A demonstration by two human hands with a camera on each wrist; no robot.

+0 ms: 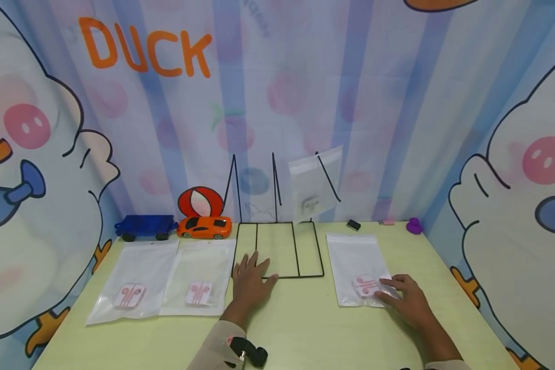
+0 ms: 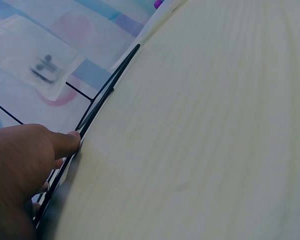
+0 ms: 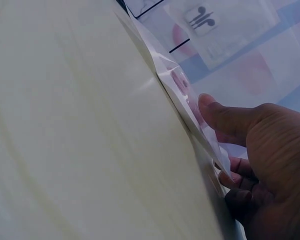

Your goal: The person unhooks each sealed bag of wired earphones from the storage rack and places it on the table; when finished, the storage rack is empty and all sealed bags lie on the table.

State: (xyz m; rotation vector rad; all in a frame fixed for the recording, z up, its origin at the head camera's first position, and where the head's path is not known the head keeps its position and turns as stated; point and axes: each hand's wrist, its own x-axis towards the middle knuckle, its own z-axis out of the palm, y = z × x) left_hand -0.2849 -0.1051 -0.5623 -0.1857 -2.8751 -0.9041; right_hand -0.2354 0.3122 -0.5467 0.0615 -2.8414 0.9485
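Presently the right hand [image 1: 409,300] rests on the near end of the clear earphone bag [image 1: 358,267], thumb and fingers lifting its edge. Judged light, limp and slippery; best pinched there. Left hand [image 1: 251,280] lies flat, fingers spread, on the wire rack [image 1: 300,257] base.

the backdrop curtain [image 1: 305,77] bears the orange word "duck" [image 1: 145,49].

Open surface [image 1: 305,329] is left between the hands at the near edge. Passage toward the far side is blocked by the wire rack [image 1: 277,252] (upright prongs) and toy cars [image 1: 203,227].
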